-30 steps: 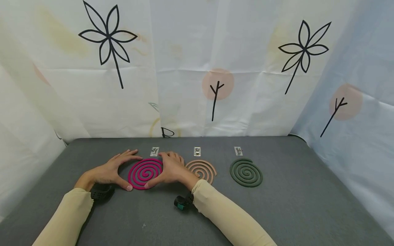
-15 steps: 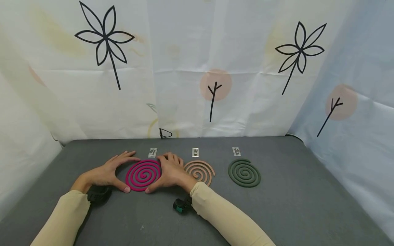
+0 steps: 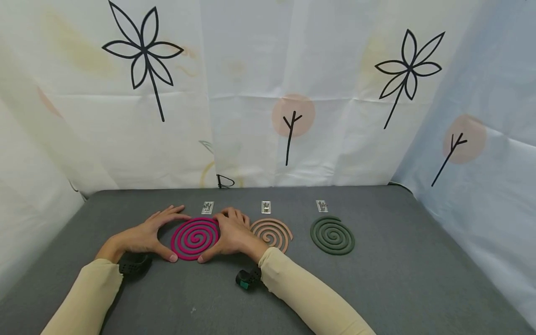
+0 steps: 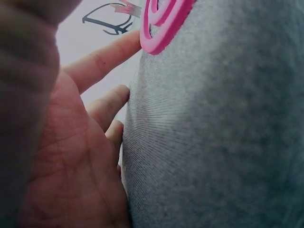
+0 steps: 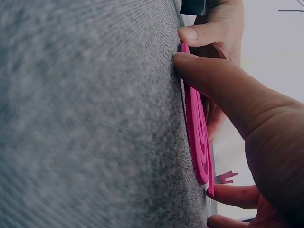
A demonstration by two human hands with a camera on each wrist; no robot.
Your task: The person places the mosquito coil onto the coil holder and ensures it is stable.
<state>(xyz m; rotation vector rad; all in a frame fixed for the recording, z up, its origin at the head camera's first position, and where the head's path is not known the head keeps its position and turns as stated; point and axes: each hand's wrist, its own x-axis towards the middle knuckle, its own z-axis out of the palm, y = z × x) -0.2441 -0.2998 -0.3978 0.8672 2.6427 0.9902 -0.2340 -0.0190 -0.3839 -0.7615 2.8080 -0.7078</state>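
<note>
A pink mosquito coil (image 3: 195, 238) lies flat on the grey table between the two hands. At its left side my left hand (image 3: 144, 236) spreads its thumb and fingers, with the index fingertip at the coil's back edge. My right hand (image 3: 232, 235) rests at the right side, thumb at the front edge and fingers at the back. In the left wrist view the index fingertip meets the edge of the pink coil (image 4: 159, 40). The right wrist view shows the thumb beside the pink coil's rim (image 5: 192, 123). Neither hand lifts it.
A tan mosquito coil (image 3: 268, 228), partly covered by the right hand, and a green mosquito coil (image 3: 332, 236) lie to the right. Behind the coils are three small metal coil stands (image 3: 207, 208). A printed white curtain (image 3: 251, 139) rises at the table's back edge.
The head view has shifted slightly. Both hands stay at the pink coil's sides, with no clear movement in the last half second.
</note>
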